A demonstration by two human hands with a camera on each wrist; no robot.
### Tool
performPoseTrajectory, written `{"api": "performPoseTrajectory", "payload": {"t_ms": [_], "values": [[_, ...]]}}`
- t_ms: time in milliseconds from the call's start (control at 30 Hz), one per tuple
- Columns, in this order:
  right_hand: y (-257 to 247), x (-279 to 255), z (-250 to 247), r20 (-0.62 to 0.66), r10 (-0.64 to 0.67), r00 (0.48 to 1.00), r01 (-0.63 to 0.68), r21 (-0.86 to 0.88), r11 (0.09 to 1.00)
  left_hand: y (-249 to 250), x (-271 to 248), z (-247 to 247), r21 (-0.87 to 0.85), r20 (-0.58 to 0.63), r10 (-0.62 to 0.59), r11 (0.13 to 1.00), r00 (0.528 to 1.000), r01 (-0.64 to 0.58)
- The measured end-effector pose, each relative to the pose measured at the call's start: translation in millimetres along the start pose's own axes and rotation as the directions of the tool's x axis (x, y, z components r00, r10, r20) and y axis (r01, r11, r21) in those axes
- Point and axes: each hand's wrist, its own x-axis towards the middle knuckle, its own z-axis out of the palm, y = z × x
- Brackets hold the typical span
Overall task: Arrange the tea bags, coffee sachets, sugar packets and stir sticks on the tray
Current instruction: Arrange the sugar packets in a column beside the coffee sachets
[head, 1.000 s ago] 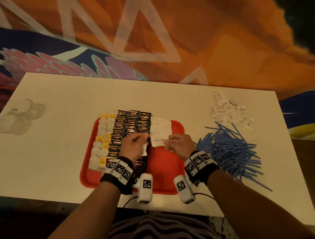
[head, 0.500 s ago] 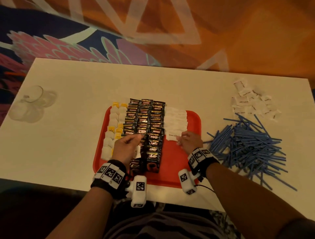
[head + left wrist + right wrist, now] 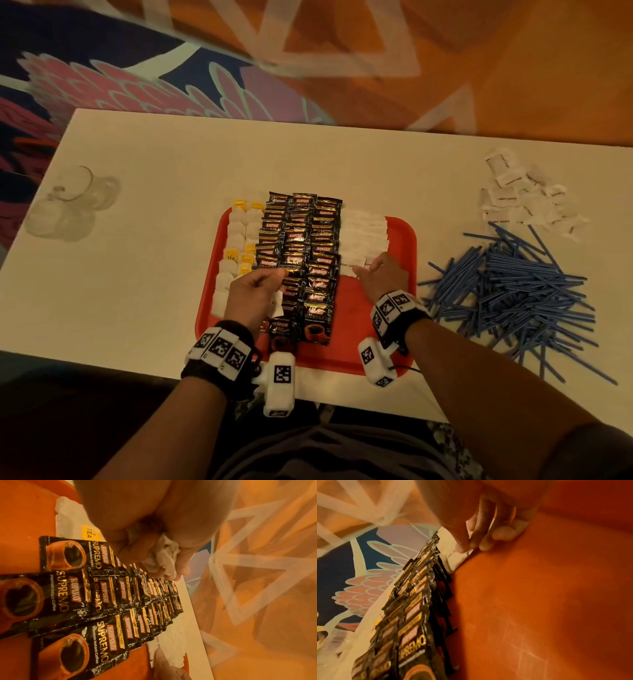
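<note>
The head view looks steeply down from above the person's chest onto the pale rectangular surface, taking in the whole flat red plastic tray and both forearms. The left wrist view sits low and close over the tray, looking along the rows of glossy black coffee sachets toward the far edge. The right wrist view is equally close, looking past its fingers. All three views share these sachets and the red tray.

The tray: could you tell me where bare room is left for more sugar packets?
Bare red tray lies nearer than the sugar packet rows, right of the coffee sachets. The left part is crowded with tea bags.
</note>
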Motion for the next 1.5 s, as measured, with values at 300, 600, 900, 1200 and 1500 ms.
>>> {"api": "performPoseTrajectory", "payload": {"t_ms": [300, 600, 900, 1200, 1500], "values": [[2, 2, 1, 0.064, -0.291, 0.954, 0.292, 0.003, 0.956, 1, 3, 5, -0.08, 0.019, -0.071, 0.994, 0.997, 0.072], [-23, -22, -41, 0.115, -0.275, 0.954, 0.247, 0.215, 0.945, 20, -4, 33, -0.089, 0.102, -0.097, 0.99, 0.99, 0.106], [-57, -63, -71, 0.506, -0.263, 0.821, 0.128, 0.287, 0.949, 47, -16, 82, -0.055, 0.214, -0.006, 0.998, 0.977, 0.018], [-59, -62, -112, 0.417, -0.227, 0.88, 0.074, 0.352, 0.933, 66, -31, 93, 0.073, 0.384, 0.092, 0.989, 0.919, -0.129], [-47, -58, -120, 0.232, -0.149, 0.961, -0.01, 0.568, 0.823, 71, -32, 95, 0.102, 0.467, 0.014, 0.992, 0.884, -0.069]]}}
